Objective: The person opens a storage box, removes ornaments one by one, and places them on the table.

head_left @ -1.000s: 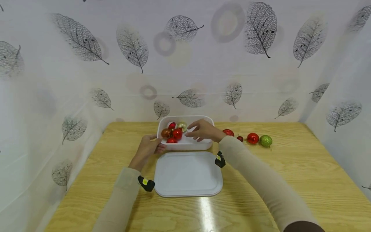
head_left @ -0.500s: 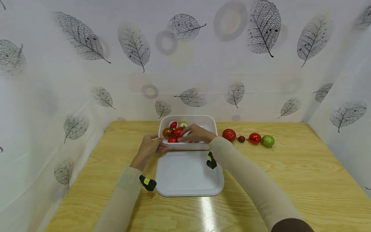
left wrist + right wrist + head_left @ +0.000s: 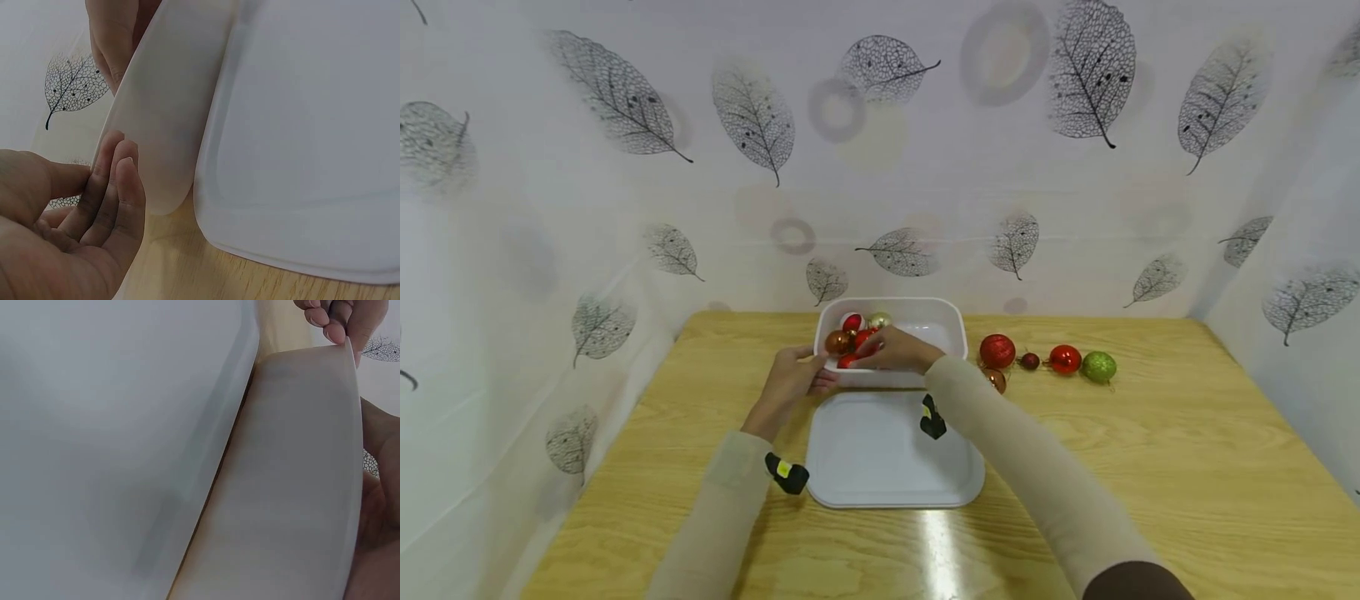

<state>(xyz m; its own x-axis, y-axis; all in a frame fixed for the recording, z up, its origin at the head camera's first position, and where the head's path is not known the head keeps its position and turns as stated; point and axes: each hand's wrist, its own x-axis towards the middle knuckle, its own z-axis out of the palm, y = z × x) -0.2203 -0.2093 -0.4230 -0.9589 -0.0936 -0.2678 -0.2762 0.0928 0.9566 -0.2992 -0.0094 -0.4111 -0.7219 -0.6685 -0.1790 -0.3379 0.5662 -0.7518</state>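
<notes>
A white plastic box [image 3: 960, 329] stands near the table's back edge, with several Christmas baubles at its left end. Among them are a copper bauble [image 3: 838, 342], red ones and a pale gold bauble [image 3: 880, 319]. My left hand [image 3: 786, 385] grips the box's front left corner, thumb at the rim and fingers [image 3: 130, 181] against the outer wall. My right hand [image 3: 901, 350] reaches down inside, fingertips at a red bauble [image 3: 863, 337]. In the right wrist view the box wall [image 3: 281, 456] hides those fingertips, so I cannot tell whether they pinch it.
A white lid [image 3: 895, 450] lies flat on the wooden table [image 3: 1187, 467], right in front of the box. To the right is a loose group of baubles: a large red one [image 3: 997, 351], a green one [image 3: 1099, 367] and several others. Leaf-patterned cloth [image 3: 902, 167] rises behind.
My right hand has moved left and down, from over the middle of the box to the red baubles. The left hand keeps its hold on the corner. The view has shifted slightly.
</notes>
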